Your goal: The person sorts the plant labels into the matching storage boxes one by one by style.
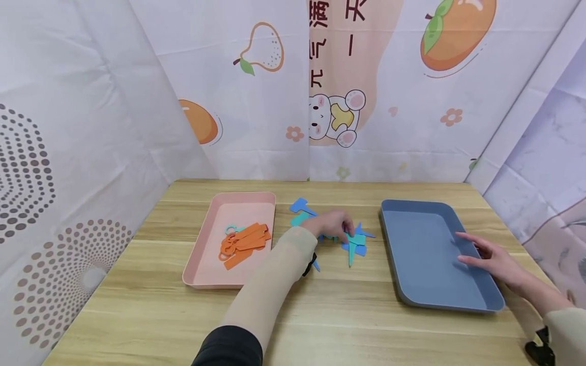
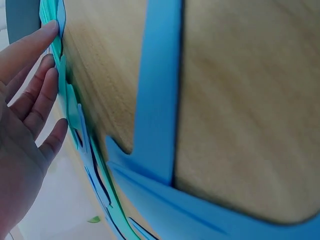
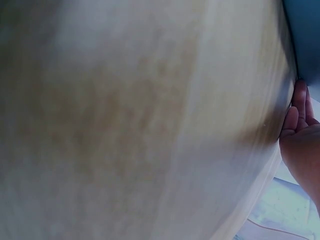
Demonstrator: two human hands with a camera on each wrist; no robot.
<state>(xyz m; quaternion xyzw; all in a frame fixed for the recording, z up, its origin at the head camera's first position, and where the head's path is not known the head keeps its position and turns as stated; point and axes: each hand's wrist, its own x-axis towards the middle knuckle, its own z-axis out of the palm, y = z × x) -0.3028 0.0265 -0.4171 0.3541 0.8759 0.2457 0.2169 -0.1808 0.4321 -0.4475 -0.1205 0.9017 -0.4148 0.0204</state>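
My left hand reaches over loose blue and teal plastic plant tags, its fingers bent down. In the head view its fingertips are right at a teal tag that lies across a blue tag. Close up in the left wrist view, another blue tag lies on the wood, while a fingertip touches the teal pieces. On the right, my right hand rests at the right rim of a blue-grey tray, with thumb and forefinger spread over its inside. Its other fingers are by the tray's outer side.
A pink tray stands on the left of the wooden table, holding several orange tags and a teal ring-shaped piece. A printed curtain hangs behind the table's back edge.
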